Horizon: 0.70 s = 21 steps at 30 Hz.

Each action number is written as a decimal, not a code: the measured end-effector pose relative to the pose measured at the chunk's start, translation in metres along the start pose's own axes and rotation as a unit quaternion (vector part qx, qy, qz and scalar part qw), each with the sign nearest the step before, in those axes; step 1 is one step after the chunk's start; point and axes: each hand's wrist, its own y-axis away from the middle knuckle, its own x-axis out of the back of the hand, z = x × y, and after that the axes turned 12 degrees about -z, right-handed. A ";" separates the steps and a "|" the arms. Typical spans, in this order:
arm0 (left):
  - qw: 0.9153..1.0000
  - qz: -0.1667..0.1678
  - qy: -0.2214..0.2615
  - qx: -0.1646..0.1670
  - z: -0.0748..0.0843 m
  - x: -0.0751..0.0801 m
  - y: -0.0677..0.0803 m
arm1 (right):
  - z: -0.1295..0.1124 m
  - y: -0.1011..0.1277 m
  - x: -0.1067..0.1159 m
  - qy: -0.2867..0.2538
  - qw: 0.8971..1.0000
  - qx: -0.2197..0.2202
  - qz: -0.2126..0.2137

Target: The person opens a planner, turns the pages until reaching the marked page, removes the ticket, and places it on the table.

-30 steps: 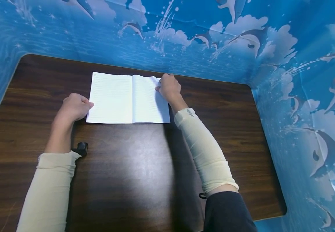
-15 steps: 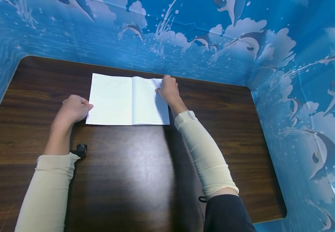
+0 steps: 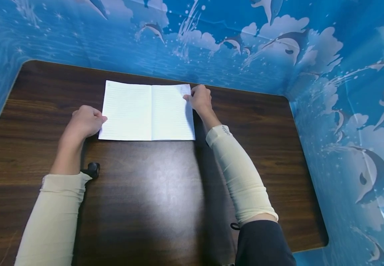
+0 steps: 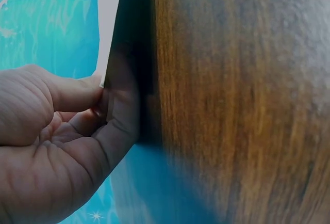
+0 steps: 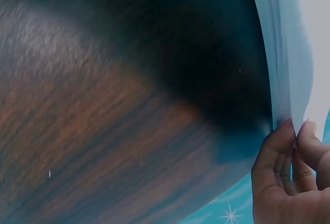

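An open notebook (image 3: 128, 112) with lined white pages lies near the far edge of the table. At its left edge my left hand (image 3: 86, 121) pinches the paper between thumb and fingers; the left wrist view shows the thumb on the sheet's edge (image 4: 107, 33) and the fingers behind it. My right hand (image 3: 201, 99) is at the right edge, near the upper corner. In the right wrist view, the thumb and forefinger of that hand (image 5: 289, 175) pinch the edge of a page (image 5: 301, 43), with other sheets fanned beside it.
The dark wood table (image 3: 152, 207) has rounded corners and a bright glare patch in the middle. A blue dolphin-print curtain (image 3: 195, 40) stands behind it and along its right side. A black camera mount (image 3: 92, 170) sits on the left wrist.
My right hand has shifted slightly right, towards the page's outer edge. The right page, wavy earlier, now lies flatter. My left hand stays at the left edge.
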 end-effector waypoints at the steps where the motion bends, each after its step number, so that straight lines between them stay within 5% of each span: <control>1: 1.000 0.001 -0.002 0.000 0.000 0.000 0.000 | 0.001 0.000 0.001 -0.003 1.000 0.000 0.000; 13: 1.000 0.000 -0.004 0.016 0.004 -0.001 -0.001 | 0.007 0.000 0.010 -0.019 1.000 -0.005 -0.007; 21: 1.000 0.002 -0.005 0.018 0.003 -0.002 -0.002 | 0.007 -0.001 0.024 -0.064 0.996 -0.005 -0.057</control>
